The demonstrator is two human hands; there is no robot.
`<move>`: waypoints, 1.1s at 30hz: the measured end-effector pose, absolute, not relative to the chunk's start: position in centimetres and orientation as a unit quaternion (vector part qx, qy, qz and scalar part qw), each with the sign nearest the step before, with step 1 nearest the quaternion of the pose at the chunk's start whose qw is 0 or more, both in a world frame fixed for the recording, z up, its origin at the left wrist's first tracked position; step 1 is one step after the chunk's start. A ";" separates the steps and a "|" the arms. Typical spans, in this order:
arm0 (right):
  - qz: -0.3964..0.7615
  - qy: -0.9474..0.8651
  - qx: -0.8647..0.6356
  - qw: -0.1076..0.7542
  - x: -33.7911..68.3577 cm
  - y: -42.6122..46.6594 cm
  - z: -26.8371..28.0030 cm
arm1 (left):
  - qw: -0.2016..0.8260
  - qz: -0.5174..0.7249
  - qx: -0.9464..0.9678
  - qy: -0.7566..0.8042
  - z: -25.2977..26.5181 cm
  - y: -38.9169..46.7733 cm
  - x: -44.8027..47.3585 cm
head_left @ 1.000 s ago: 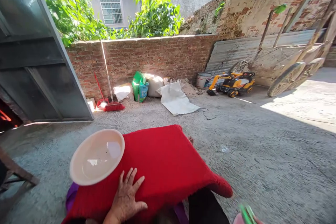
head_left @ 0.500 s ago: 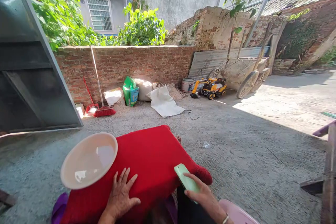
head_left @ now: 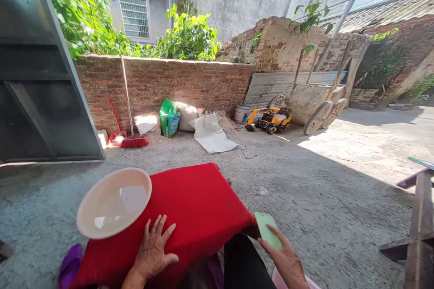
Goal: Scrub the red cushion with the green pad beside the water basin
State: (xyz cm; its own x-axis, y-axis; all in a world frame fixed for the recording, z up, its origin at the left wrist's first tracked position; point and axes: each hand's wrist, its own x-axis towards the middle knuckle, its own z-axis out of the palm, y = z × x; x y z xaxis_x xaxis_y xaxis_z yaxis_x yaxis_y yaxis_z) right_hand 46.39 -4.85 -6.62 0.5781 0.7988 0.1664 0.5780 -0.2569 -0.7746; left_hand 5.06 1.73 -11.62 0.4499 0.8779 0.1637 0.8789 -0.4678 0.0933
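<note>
A thick red cloth (head_left: 196, 198) lies spread over a low surface in front of me. My left hand (head_left: 154, 248) rests flat on its near left part, fingers spread. At the cloth's left side a pale pink basin (head_left: 88, 216) holds clear water. My right hand (head_left: 283, 253) grips a flat pale green oblong with rounded corners (head_left: 267, 228), just off the cloth's right corner. The underside of this oblong is hidden, so I cannot tell its kind. Under the right arm, part of a pink plastic thing (head_left: 278, 280) shows.
Purple slippers or similar footwear (head_left: 70, 262) lie low left. A wooden frame (head_left: 418, 235) stands at the right. Beyond are a red broom (head_left: 134, 141), a green sack (head_left: 168, 119), a white sack (head_left: 213, 133), a toy excavator (head_left: 273, 119), a wooden cart (head_left: 313, 108) and a brick wall (head_left: 203, 81).
My right hand has moved right with the green oblong, from over the cloth's edge to beyond its corner. The cloth's right corner no longer bulges out. My left hand stays nearly in place.
</note>
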 end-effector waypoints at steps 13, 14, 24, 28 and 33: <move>0.147 -0.567 -0.691 0.423 41.4 -5.1 -10.0 | 0.017 -0.102 -0.853 -0.512 -11.4 1.5 4.8; 0.145 -0.537 -0.706 0.439 42.4 -5.0 -9.9 | 0.014 -0.099 -0.852 -0.514 -11.3 1.5 4.9; 0.147 -0.564 -0.652 0.485 39.5 -4.5 -10.2 | -0.009 -0.083 -0.850 -0.521 -10.5 1.4 5.1; 0.193 -0.650 -0.589 0.440 36.5 -4.6 -10.5 | -0.011 -0.081 -0.849 -0.522 -10.5 1.4 5.0; 0.184 -0.567 -0.659 0.458 40.2 -4.4 -10.2 | -0.025 -0.084 -0.851 -0.518 -10.3 1.3 5.2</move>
State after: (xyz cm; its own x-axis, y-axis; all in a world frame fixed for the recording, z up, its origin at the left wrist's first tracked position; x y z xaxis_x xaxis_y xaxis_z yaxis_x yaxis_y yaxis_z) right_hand 40.19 -4.39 -10.21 0.2889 0.9161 0.2781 0.5796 0.0638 -0.8124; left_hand 5.18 1.31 -10.27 0.4496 0.8855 0.1173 0.8772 -0.4625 0.1290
